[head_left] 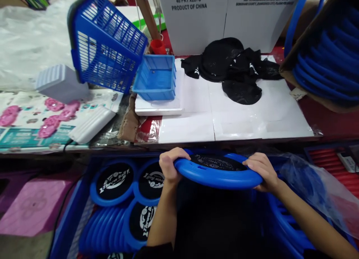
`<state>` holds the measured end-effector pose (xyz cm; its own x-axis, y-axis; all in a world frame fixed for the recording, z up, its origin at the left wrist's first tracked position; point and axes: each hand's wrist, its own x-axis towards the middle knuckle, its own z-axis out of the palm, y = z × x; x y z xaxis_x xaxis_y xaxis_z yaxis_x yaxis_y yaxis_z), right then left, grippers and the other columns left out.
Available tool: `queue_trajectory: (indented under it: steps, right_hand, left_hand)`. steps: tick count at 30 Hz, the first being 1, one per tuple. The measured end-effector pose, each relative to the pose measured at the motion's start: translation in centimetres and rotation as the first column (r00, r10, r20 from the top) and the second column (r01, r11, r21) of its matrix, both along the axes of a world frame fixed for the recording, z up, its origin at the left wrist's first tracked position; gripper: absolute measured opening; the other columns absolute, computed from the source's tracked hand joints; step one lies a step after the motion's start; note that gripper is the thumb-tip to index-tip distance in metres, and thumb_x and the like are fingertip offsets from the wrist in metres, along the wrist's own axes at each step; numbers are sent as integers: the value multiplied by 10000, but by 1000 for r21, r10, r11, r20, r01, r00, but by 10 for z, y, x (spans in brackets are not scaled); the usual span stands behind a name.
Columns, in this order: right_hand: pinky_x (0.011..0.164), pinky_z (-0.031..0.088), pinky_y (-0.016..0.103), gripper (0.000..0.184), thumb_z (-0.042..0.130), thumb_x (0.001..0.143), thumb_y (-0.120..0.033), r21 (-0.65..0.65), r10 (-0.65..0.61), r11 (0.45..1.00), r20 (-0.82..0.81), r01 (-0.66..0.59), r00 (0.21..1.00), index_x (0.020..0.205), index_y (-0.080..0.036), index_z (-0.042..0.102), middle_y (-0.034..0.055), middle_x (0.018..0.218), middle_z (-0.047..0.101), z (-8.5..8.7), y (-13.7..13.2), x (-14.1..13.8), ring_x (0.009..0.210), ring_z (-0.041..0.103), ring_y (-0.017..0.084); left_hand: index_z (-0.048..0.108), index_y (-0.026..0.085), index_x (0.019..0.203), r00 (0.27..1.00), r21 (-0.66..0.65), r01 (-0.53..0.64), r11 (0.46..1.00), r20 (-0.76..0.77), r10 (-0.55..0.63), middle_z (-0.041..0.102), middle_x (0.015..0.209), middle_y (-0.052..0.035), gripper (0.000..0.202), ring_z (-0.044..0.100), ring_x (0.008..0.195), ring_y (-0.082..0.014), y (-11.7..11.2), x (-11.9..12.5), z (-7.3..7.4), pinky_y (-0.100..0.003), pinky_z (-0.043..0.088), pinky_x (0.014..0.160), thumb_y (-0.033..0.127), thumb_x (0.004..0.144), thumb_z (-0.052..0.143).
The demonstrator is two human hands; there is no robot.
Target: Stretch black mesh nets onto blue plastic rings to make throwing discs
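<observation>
Both hands hold a blue ring with black mesh stretched across it, a throw-ball disc [218, 176], tilted in front of my body at the table's edge. My left hand [171, 163] wraps its left rim, thumb on top. On the opposite rim, my right hand [262, 171] is closed with its fingers over the edge. Below and left, a blue crate [66, 218] contains several finished-looking discs [116, 180] with white "Throw Ball" print. Loose black mesh pieces [242, 92] lie on the white tabletop [193, 120] beyond the disc.
A small blue bin [154, 79] sits on a white scale-like slab. Behind it leans a blue basket [106, 46]. At right, a carton holds many blue rings [328, 64]. A white carton [193, 27] stands at the back, a pink stool [35, 206] at left.
</observation>
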<state>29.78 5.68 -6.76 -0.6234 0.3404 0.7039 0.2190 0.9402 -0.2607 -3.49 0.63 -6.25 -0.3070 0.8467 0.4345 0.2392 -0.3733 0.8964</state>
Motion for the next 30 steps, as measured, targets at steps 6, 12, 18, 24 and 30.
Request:
queue_trajectory:
  steps: [6,12,18,24,30]
  right_hand:
    - [855,647,548,695,689,999,-390,-79,-17,997,2,17,1000,1613,-149,468,199,1175,777,3,-5,-8,1034,770,329]
    - [593,664,378,623,696,1025,-432,-13,24,1000,-87,-25,996,1549,-140,533,109,896,778,2,-1,-19,732,768,245]
    - [483,606,377,486,540,1076,-427,20,-108,993,-294,120,950,1475,-151,572,79,820,712,-28,-3,-34,638,707,232]
    - [637,654,519,451,511,1040,-386,-167,-130,983,-334,77,934,1438,-196,602,146,1007,737,-40,-6,-59,837,752,306]
    - [899,641,585,553,681,1020,-397,-226,-80,973,-136,48,987,1535,-215,595,196,1275,768,0,-16,-71,1161,742,369]
  left_hand:
    - [732,194,738,874,128,-29,991,-478,87,733,655,-50,715,674,581,-180,-15,35,51,-347,472,613,490,1153,231]
    - [796,171,982,945,186,173,967,-309,-109,822,886,-110,732,792,818,-245,-14,36,48,-385,591,760,561,1149,200]
    - [810,191,832,994,53,-87,995,73,83,811,810,-102,723,786,798,-263,-6,-15,-12,-385,613,754,660,1101,330]
    - [683,206,576,853,-113,-479,871,173,492,640,520,-46,800,593,470,-175,-8,-20,-33,-320,453,507,690,1072,283]
    - [755,212,671,791,192,-567,801,-146,594,683,585,-38,689,642,542,-184,-25,-18,-20,-344,487,594,462,1120,297]
